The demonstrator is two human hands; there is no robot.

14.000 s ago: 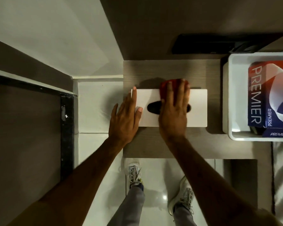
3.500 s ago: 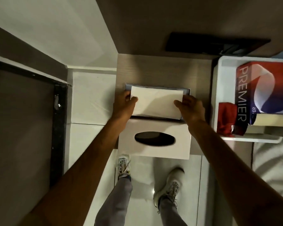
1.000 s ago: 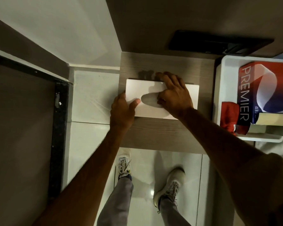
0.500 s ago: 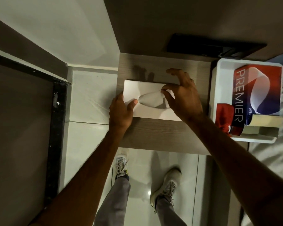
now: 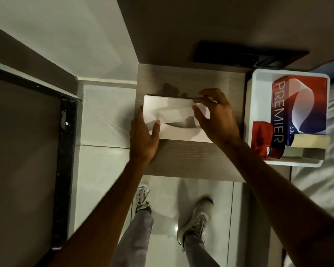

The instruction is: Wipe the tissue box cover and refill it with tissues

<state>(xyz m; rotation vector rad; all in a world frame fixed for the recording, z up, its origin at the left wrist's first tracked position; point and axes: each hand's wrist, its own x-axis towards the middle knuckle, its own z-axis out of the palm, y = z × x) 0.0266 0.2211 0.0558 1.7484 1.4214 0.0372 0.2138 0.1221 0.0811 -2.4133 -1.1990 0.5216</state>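
Observation:
The white tissue box cover [image 5: 179,134] lies flat on the small wooden table [image 5: 191,160], its oval slot facing up. A white tissue [image 5: 175,112] stands out of the slot, stretched toward the right. My right hand [image 5: 214,116] pinches the tissue's right end between thumb and fingers. My left hand [image 5: 144,135] grips the cover's left end, thumb on its top face. A red cloth [image 5: 260,135] lies in the white tray beside the table.
The white tray [image 5: 249,112] at the right holds a red and blue Premier tissue pack [image 5: 301,105] and its torn-open flap. A dark panel [image 5: 239,54] sits behind the table. Pale floor tiles, my shoes and a dark door frame lie left and below.
My right hand has pulled a tissue up and out of the slot, where half a second ago its fingers were at the opening. My left hand still holds the cover's left end.

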